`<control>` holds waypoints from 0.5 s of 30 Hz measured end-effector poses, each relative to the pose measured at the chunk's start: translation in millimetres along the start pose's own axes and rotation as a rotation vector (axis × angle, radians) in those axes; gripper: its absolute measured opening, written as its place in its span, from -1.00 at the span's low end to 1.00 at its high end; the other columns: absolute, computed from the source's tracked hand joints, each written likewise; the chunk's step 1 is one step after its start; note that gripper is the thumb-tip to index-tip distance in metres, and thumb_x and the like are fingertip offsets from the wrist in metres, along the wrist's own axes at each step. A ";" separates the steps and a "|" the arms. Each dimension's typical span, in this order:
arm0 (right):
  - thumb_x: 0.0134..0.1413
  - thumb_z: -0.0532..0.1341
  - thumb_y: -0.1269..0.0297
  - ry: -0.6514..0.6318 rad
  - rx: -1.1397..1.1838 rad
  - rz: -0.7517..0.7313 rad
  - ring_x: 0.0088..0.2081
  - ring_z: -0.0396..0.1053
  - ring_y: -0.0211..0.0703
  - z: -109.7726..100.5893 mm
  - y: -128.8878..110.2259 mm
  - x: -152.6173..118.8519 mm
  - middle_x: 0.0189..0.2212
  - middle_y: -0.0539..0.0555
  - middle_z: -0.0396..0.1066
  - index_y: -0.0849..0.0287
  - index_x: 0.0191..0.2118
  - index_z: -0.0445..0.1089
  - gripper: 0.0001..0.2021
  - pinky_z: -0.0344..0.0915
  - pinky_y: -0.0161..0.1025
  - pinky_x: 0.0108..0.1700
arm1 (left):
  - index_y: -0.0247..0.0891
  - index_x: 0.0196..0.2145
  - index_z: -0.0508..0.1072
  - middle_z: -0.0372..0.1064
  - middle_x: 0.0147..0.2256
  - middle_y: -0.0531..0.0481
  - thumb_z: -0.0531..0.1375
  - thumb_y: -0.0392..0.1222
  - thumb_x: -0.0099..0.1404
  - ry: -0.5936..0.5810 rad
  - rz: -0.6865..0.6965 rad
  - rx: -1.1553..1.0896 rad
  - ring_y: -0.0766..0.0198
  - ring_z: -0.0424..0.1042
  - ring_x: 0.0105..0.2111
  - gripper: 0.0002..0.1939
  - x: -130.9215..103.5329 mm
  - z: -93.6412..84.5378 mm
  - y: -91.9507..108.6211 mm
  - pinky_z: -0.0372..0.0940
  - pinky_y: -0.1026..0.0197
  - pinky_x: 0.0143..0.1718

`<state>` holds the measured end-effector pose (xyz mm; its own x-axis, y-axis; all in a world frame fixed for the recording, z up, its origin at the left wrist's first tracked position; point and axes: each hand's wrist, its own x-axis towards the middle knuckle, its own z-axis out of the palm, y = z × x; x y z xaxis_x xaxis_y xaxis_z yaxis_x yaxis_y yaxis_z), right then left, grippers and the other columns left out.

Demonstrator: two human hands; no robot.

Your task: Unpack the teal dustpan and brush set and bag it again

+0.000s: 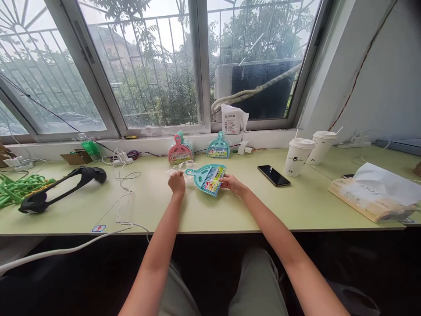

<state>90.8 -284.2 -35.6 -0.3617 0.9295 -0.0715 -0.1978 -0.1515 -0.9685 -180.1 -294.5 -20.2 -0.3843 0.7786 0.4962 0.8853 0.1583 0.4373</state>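
A small teal dustpan with a blue-bristled brush and a bright printed card is held tilted just above the table, its handle toward the left. My right hand grips its wide edge at the card, fingers closed. At the handle end, my left hand is closed in a fist on a crumpled clear plastic bag. Whether the left fingers also touch the handle is hidden. Behind the hands stand a stack of dustpan sets with a pink one in front, and a teal set.
Right of my hands lie a phone, two lidded cups with straws and a tissue pack. On the left are a white cable, a black curved frame and green strips. The table's front edge is near.
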 end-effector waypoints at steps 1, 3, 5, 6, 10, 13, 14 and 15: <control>0.01 0.27 0.48 0.002 0.009 -0.005 -0.33 0.56 -0.14 -0.9 -1.3 -1.1 -0.28 0.15 0.58 0.25 -0.21 0.45 -0.82 0.51 -0.16 -0.13 | -0.17 -0.08 0.53 0.48 -0.11 -0.13 0.03 -0.28 0.35 0.014 -0.006 -0.002 0.07 0.43 -0.10 -0.68 -0.1 -0.5 -0.3 0.29 0.13 -0.19; 0.02 0.26 0.48 -0.013 0.026 -0.024 -0.30 0.56 -0.13 -3.4 -4.8 -3.9 -0.25 0.16 0.58 0.25 -0.20 0.46 -0.82 0.51 -0.15 -0.10 | -0.17 -0.07 0.52 0.47 -0.10 -0.13 0.02 -0.27 0.36 0.038 -0.026 -0.004 0.08 0.42 -0.09 -0.68 0.0 -0.8 -1.2 0.28 0.14 -0.19; 0.01 0.27 0.48 -0.046 0.030 -0.044 -0.29 0.56 -0.13 -5.6 -8.5 -7.1 -0.23 0.16 0.58 0.25 -0.19 0.46 -0.81 0.52 -0.17 -0.13 | -0.17 -0.07 0.52 0.46 -0.10 -0.12 0.02 -0.28 0.37 0.046 -0.049 -0.010 0.08 0.42 -0.10 -0.69 0.3 -0.7 -1.9 0.27 0.14 -0.20; 0.01 0.27 0.48 -0.066 0.027 -0.052 -0.29 0.56 -0.13 -6.0 -10.1 -8.7 -0.22 0.16 0.58 0.26 -0.18 0.46 -0.80 0.52 -0.18 -0.14 | -0.17 -0.08 0.52 0.46 -0.10 -0.11 0.02 -0.27 0.37 0.044 -0.056 -0.013 0.09 0.42 -0.11 -0.70 0.2 -0.7 -1.8 0.27 0.15 -0.20; 0.00 0.30 0.45 -0.135 -0.014 -0.042 -0.30 0.56 -0.13 -3.2 -13.0 -13.2 -0.22 0.17 0.58 0.26 -0.16 0.47 -0.78 0.52 -0.17 -0.14 | -0.16 -0.11 0.52 0.46 -0.10 -0.11 0.02 -0.27 0.37 0.023 -0.041 -0.029 0.08 0.41 -0.11 -0.71 -2.2 -3.3 2.0 0.24 0.15 -0.21; 0.00 0.30 0.48 -0.094 -0.017 -0.028 -0.32 0.56 -0.11 -0.9 -13.6 -13.3 -0.24 0.18 0.58 0.28 -0.19 0.47 -0.80 0.52 -0.13 -0.13 | -0.17 -0.09 0.51 0.44 -0.07 -0.13 -0.02 -0.24 0.39 0.008 -0.024 -0.049 0.07 0.39 -0.10 -0.68 -4.9 -7.7 5.3 0.21 0.13 -0.19; 0.00 0.30 0.50 -0.061 -0.008 -0.025 -0.33 0.56 -0.11 -1.2 -13.9 -12.7 -0.25 0.18 0.58 0.28 -0.20 0.47 -0.81 0.52 -0.13 -0.13 | -0.18 -0.09 0.51 0.44 -0.07 -0.14 -0.03 -0.22 0.40 0.013 -0.019 -0.050 0.06 0.38 -0.09 -0.68 -5.7 -9.3 5.9 0.20 0.11 -0.16; 0.00 0.29 0.52 -0.025 0.003 -0.019 -0.34 0.56 -0.11 -2.0 -14.4 -12.0 -0.27 0.18 0.58 0.29 -0.21 0.47 -0.82 0.52 -0.13 -0.14 | -0.19 -0.10 0.51 0.44 -0.08 -0.15 -0.03 -0.21 0.40 0.024 -0.014 -0.042 0.03 0.36 -0.07 -0.68 -6.3 -10.9 6.3 0.18 0.08 -0.11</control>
<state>99.8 -292.5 -21.4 -0.3804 0.9236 -0.0475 -0.2074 -0.1352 -0.9689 -174.9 -304.9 -12.4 -0.4029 0.7615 0.5077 0.8682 0.1426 0.4752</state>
